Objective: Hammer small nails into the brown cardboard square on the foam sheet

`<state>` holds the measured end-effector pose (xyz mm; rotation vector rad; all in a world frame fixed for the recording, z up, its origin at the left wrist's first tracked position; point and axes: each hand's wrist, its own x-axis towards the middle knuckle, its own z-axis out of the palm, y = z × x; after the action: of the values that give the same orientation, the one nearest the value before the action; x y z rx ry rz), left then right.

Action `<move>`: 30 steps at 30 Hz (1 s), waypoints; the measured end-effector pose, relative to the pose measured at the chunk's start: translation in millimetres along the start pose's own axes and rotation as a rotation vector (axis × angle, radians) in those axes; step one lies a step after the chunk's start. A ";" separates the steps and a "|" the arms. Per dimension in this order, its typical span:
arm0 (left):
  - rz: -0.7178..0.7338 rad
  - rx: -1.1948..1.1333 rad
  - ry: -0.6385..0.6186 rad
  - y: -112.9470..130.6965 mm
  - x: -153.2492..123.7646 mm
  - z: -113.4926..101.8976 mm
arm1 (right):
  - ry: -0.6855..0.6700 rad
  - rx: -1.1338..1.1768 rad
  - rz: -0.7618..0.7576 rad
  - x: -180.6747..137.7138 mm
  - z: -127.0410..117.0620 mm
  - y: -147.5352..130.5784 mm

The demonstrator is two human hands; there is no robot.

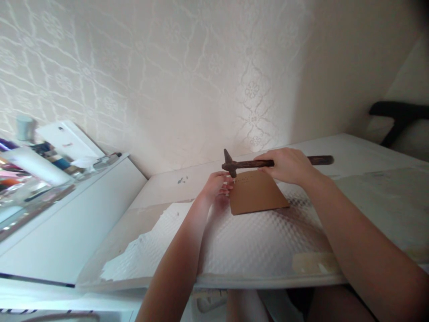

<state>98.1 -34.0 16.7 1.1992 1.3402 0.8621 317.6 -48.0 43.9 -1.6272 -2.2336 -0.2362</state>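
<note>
Head camera, looking down over both forearms at a white table [351, 147]. The right hand [288, 166] has its fingers curled round the handle of a dark hammer [264, 163], gripping near the middle of the shaft. The hammer hangs level just above the table, its long axis running left to right across the view: handle end sticking out past the hand to the right, head to the left, with the pointed peen of the head aimed up and away toward the wall. Directly beneath the head sits a brown cardboard piece [256, 193], lying flat, its far edge under the hammer and its near edge toward the person. The left hand [217, 184] is at the cardboard's left far corner, fingertips bunched together right under the hammer head; whether they pinch something small there, I cannot tell.

The cardboard rests on a white quilted sheet [248, 241] spread over the tabletop, ragged along its left edge. Behind the table stands a pale patterned wallpaper wall [167, 80]. To the left, a white shelf [100, 179] carries blurred tubes and bottles [36, 163]. Far right, a dark chair back [398, 114] shows.
</note>
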 end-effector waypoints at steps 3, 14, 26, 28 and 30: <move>0.004 -0.012 0.001 0.1 -0.6 0.0 | 0.020 0.013 -0.004 -0.1 -0.3 0.5; 0.003 -0.020 0.010 1.4 -1.9 0.7 | 0.024 0.020 0.007 0.1 0.2 0.8; 0.007 0.003 -0.015 0.2 -0.6 -0.4 | 0.014 0.019 -0.001 0.1 -2.0 -0.6; 0.011 -0.003 -0.018 0.0 -0.5 -0.6 | 0.009 0.026 -0.004 0.0 -1.6 -0.4; 0.008 0.006 -0.003 0.2 -0.7 -0.4 | -0.019 0.019 -0.009 0.0 -0.9 -0.4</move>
<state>97.7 -34.6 17.2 1.2106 1.3374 0.8626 317.4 -48.5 44.7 -1.6162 -2.2512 -0.2023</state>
